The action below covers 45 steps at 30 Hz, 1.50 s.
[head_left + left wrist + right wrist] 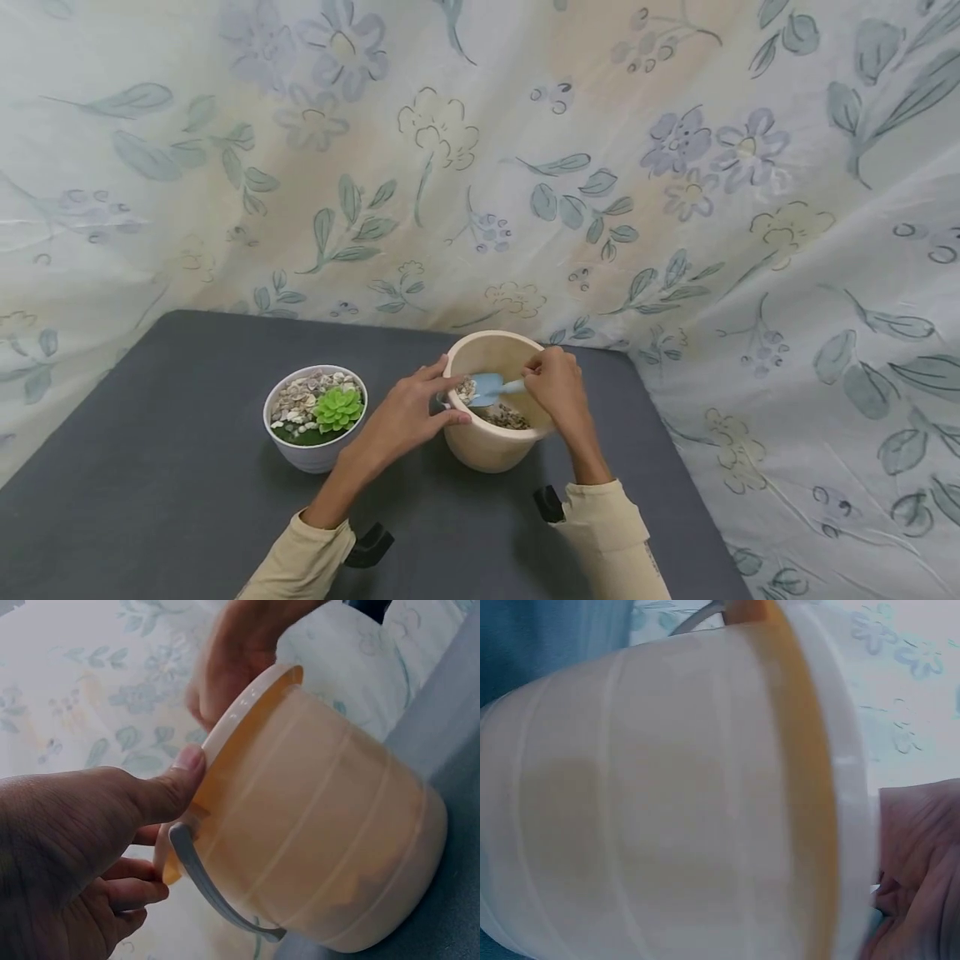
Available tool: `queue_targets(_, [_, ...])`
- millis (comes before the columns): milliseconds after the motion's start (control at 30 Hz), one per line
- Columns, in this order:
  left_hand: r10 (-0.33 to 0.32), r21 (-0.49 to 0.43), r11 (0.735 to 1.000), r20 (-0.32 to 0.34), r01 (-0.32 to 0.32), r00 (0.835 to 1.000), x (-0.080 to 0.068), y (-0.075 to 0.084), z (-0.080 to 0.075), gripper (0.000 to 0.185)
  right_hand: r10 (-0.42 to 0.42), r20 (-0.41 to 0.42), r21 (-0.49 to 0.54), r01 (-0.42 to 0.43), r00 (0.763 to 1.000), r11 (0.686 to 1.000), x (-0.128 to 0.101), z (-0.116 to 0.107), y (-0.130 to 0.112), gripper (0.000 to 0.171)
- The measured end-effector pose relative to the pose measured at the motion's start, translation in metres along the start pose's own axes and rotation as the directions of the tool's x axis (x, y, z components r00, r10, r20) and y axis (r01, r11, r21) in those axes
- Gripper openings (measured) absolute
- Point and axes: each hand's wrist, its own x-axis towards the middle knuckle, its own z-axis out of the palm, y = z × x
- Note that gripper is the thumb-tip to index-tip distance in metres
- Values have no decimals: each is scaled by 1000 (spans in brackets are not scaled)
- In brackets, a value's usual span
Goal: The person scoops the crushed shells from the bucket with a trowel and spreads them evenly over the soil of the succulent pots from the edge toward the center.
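A cream plastic bucket (487, 446) stands on the dark grey table, with pebbles (510, 417) in its bottom. My left hand (408, 417) grips the bucket's near-left rim, thumb on the rim (187, 761) and fingers by the grey handle (202, 877). My right hand (555, 387) holds a small blue scoop (487, 387) by its handle; the scoop's blade lies inside the bucket over the pebbles. The right wrist view shows only the bucket wall (667, 802) close up and a bit of my palm (922, 870).
A white bowl (315, 454) with pebbles and a green succulent (337, 408) sits left of the bucket. A floral sheet (675, 208) hangs behind and drapes to the right of the table (150, 500).
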Motion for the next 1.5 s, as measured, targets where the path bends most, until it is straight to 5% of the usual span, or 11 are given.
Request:
queue_targets(433, [-17, 0, 1000, -22, 17, 1000, 0, 1, 1, 63, 181, -76, 174, -166, 980, 971, -24, -45, 27, 17])
queue_targets(867, [-25, 7, 1000, 7, 25, 1000, 0, 5, -3, 71, 191, -102, 198, -169, 976, 966, -41, -66, 34, 17])
queue_targets(1500, [-24, 48, 998, -123, 30, 992, -17, 3, -27, 69, 170, -85, 233, -146, 982, 961, -48, -71, 20, 17])
